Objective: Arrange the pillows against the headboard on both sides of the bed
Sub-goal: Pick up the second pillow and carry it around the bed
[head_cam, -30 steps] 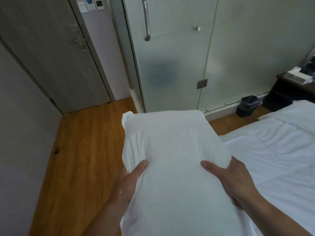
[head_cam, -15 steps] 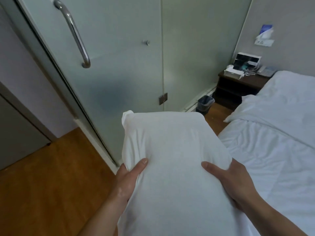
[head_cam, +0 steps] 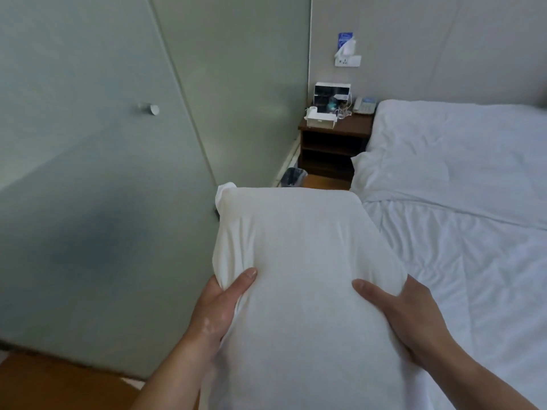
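Both hands, left hand [head_cam: 220,303] and right hand [head_cam: 411,318], are clamped on one white pillow [head_cam: 299,270], carried beside the bed [head_cam: 461,202]; no pillow is seen at the headboard end; placement judged not yet begun; nightstand [head_cam: 334,143] beyond.

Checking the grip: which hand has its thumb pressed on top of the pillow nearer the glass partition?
The left hand; its thumb lies on the pillow on the glass partition side, while the right hand grips the bed-side edge.
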Demonstrator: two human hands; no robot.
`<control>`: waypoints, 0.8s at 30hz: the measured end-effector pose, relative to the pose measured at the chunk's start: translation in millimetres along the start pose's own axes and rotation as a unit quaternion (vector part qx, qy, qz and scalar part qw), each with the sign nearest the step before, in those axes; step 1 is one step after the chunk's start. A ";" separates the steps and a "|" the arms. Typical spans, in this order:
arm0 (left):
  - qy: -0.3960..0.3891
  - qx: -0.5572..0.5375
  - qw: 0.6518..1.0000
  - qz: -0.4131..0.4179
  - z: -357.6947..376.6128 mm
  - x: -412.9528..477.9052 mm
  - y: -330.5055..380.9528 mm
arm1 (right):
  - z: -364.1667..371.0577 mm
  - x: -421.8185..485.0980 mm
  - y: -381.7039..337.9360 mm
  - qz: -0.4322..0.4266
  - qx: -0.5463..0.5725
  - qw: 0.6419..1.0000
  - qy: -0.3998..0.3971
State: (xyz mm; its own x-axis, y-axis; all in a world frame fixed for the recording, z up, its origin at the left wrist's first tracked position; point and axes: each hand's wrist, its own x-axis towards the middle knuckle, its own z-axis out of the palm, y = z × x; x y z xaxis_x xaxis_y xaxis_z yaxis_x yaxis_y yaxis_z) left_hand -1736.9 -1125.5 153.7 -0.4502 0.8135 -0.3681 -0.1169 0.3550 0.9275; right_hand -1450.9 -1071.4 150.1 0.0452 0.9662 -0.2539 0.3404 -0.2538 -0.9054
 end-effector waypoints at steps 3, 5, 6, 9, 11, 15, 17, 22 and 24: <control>-0.021 0.009 1.000 -0.005 6.5 58.9 25.8 | 16.3 46.0 -19.8 0.012 0.005 1.000 0.013; -0.035 0.005 0.999 -0.007 13.9 94.2 41.8 | 23.0 75.0 -34.3 0.018 0.005 1.000 0.023; -0.043 0.006 0.999 -0.005 19.2 111.4 49.0 | 25.0 88.3 -40.6 0.022 0.005 0.999 0.031; -0.072 0.014 0.997 -0.005 39.0 159.6 69.2 | 29.1 124.3 -55.1 0.040 0.013 0.997 0.061; -0.088 0.020 0.996 -0.007 52.2 195.8 81.1 | 32.9 149.4 -63.0 0.048 0.019 0.995 0.080; -0.123 0.045 0.991 -0.011 78.6 267.6 104.3 | 42.4 201.5 -80.1 0.063 0.037 0.990 0.118; -0.140 0.054 0.989 -0.006 91.6 305.1 116.7 | 49.5 229.1 -89.5 0.070 0.047 0.987 0.136; -0.195 0.080 0.977 -0.004 124.7 411.0 159.4 | 67.5 307.5 -123.1 0.085 0.057 0.976 0.193; -0.207 0.084 0.975 -0.004 140.3 450.1 177.7 | 73.1 339.4 -138.5 0.086 0.059 0.972 0.209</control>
State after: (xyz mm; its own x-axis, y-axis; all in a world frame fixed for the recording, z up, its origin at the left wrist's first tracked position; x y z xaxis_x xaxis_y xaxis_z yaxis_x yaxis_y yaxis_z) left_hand -1836.2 -631.7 143.8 -0.0497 0.9144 -0.4018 0.0437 0.4039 0.9137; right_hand -1551.4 -711.7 164.5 0.4790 0.8362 -0.2671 0.1852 -0.3937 -0.9004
